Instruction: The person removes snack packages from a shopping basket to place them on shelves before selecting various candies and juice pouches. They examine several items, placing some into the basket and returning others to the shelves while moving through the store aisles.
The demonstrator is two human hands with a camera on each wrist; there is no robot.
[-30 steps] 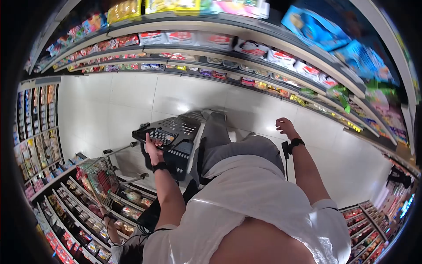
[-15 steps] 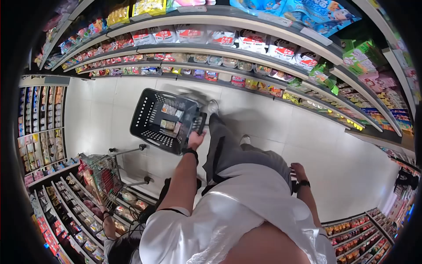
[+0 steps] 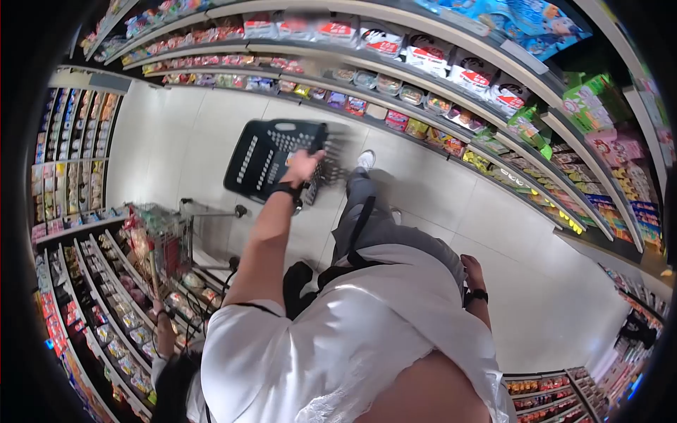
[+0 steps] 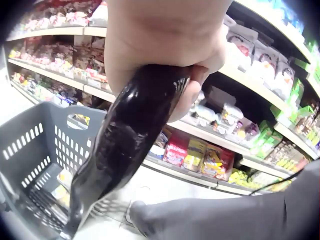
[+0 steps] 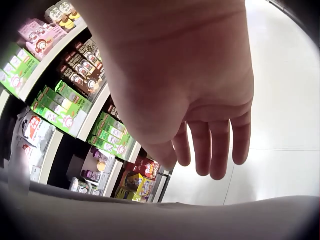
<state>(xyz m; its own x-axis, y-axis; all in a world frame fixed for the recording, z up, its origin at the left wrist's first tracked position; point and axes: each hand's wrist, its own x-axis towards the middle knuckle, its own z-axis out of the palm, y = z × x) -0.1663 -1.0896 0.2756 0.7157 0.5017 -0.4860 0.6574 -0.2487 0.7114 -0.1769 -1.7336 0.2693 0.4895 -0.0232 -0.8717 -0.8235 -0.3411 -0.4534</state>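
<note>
In the head view my left hand [image 3: 302,168] grips the black handle of a dark grey shopping basket [image 3: 243,163], held out at the left over the floor. The left wrist view shows the fingers of this hand [image 4: 167,45] curled round the black handle [image 4: 132,125]; small packages [image 4: 62,187] lie in the basket [image 4: 30,125]. My right hand [image 3: 472,271] hangs beside the grey trousers, holding nothing. Seen from the right wrist, its fingers [image 5: 218,145] hang down relaxed beside the trouser leg, and nothing touches the palm of the right hand [image 5: 185,90].
Shelves of packaged snacks [image 3: 381,41] curve along the front and right. At the lower left another person's arm [image 3: 166,331] reaches toward a wire shopping cart [image 3: 166,243] beside more shelves [image 3: 92,303]. Pale floor tiles [image 3: 518,247] lie between the shelf rows.
The basket first swung out from a steep tilt, showing packages inside, then moved forward and turned in my left hand's grip. My right arm drew in beside the leg. The body stepped along the aisle.
</note>
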